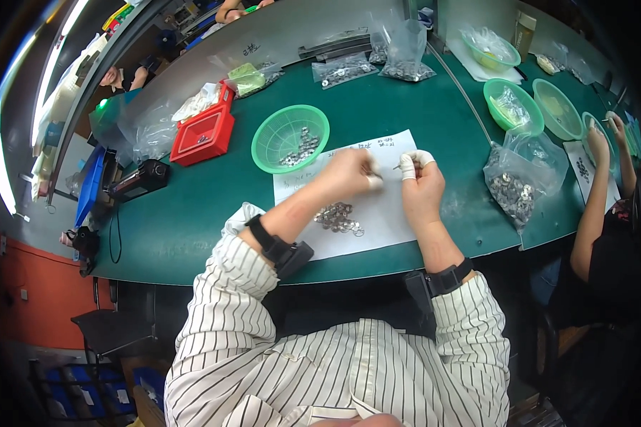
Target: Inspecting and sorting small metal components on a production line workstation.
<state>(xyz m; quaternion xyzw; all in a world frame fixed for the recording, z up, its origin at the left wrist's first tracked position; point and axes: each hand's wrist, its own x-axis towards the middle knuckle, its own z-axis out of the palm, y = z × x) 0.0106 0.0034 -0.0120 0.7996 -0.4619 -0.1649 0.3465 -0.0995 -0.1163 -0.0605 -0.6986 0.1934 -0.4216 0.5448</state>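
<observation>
My right hand (pixel 422 188), with white covers on its fingertips, is closed in a pinch over a white paper sheet (pixel 388 228). A small thin metal piece (pixel 397 167) sticks out from its fingertips toward the left. Just across from it is my left hand (pixel 347 173), its covered fingers curled and slightly blurred; what they hold, if anything, is hidden. A pile of small round metal parts (pixel 338 217) lies on the paper below my left hand. Behind that hand, a green mesh basket (pixel 271 135) holds more such parts, resting partly on the paper's edge.
A red bin (pixel 214 139) stands left on the green table (pixel 185 228), near a black device (pixel 139 180). A clear bag of metal parts (pixel 513 192) lies right. Further bags (pixel 408 64) and green bowls (pixel 507 107) stand behind. At far right, a co-worker's arms (pixel 597 192) reach over the table.
</observation>
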